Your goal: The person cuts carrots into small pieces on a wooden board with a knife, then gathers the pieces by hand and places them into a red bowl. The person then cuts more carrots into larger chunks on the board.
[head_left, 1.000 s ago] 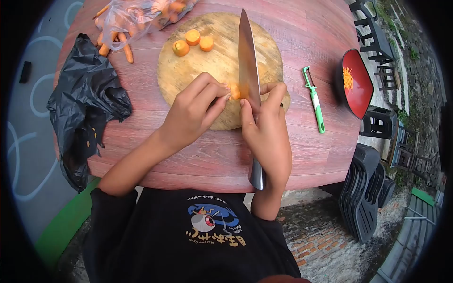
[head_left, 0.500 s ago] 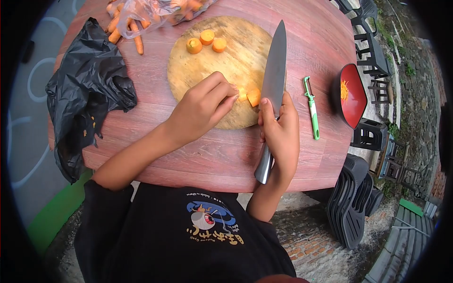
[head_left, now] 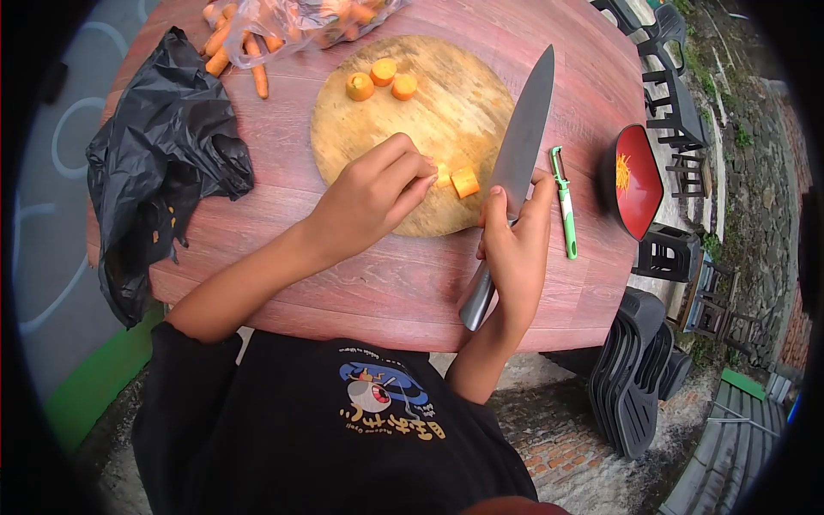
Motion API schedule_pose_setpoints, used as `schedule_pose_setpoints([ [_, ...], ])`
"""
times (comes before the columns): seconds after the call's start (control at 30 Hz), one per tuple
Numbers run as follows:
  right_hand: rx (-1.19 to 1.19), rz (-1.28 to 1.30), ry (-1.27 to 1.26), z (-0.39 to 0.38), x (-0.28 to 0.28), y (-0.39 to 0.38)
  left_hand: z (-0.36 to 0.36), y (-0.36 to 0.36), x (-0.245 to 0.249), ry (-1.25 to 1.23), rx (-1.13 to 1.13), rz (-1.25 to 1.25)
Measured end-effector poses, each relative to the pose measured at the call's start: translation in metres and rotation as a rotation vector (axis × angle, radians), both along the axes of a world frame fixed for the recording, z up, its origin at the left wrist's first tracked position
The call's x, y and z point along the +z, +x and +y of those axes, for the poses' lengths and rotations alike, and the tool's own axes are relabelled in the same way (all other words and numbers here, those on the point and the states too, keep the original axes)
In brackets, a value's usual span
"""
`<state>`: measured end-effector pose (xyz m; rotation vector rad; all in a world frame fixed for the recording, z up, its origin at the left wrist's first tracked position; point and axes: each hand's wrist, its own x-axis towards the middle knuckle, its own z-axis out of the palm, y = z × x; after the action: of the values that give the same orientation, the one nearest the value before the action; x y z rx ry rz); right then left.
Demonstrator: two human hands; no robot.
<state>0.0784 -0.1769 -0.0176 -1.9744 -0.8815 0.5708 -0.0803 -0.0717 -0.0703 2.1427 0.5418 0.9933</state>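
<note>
My right hand [head_left: 518, 227] is wrapped round a large kitchen knife [head_left: 525, 129]. Its broad blade points away from me and leans to the right, over the edge of the round wooden cutting board [head_left: 352, 129]. My left hand [head_left: 371, 199] rests on the near part of the board, its fingers closed at a small carrot piece [head_left: 442, 177] that they partly hide. Just right of that piece lies a squared carrot chunk [head_left: 464, 182], apart from the blade. Farther back on the board stand three short carrot stubs [head_left: 383, 72].
A green-handled peeler [head_left: 566, 206] lies right of the board. Beyond it stands a red bowl [head_left: 637, 189] with orange shreds. On the left sprawls a black plastic bag [head_left: 167, 129]. Whole carrots [head_left: 257, 69] and a clear bag [head_left: 300, 26] lie at the back of the wooden table [head_left: 360, 300].
The knife has swung to the right, its tip farther out from the board and its blade clear of the carrot chunk. My left hand stays almost where it was.
</note>
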Motion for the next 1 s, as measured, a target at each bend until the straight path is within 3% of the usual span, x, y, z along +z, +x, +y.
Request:
schedule_pose_setpoints([
  [0.23,0.016,0.012,-0.049,-0.007,0.002,0.001,0.0,-0.001,0.002,-0.017,-0.009,0.014],
  [0.3,0.103,0.168,-0.083,-0.01,0.014,0.0,0.0,-0.001,0.001,-0.018,-0.01,0.013],
  [0.43,0.022,0.424,-0.022,-0.019,0.025,-0.007,0.002,-0.001,0.002,-0.019,-0.018,0.012],
  [0.5,0.1,0.704,0.066,-0.026,0.022,-0.003,0.001,-0.001,0.001,-0.025,-0.015,-0.001],
  [0.77,0.026,0.814,0.155,-0.028,0.01,-0.009,0.001,0.0,0.001,-0.032,-0.022,0.007],
  [0.83,0.022,1.097,0.206,-0.033,0.009,-0.006,-0.001,-0.001,0.0,-0.039,-0.017,0.01],
  [1.0,0.006,1.146,0.191,-0.034,0.009,-0.003,0.001,-0.001,0.0,-0.029,-0.025,-0.006],
])
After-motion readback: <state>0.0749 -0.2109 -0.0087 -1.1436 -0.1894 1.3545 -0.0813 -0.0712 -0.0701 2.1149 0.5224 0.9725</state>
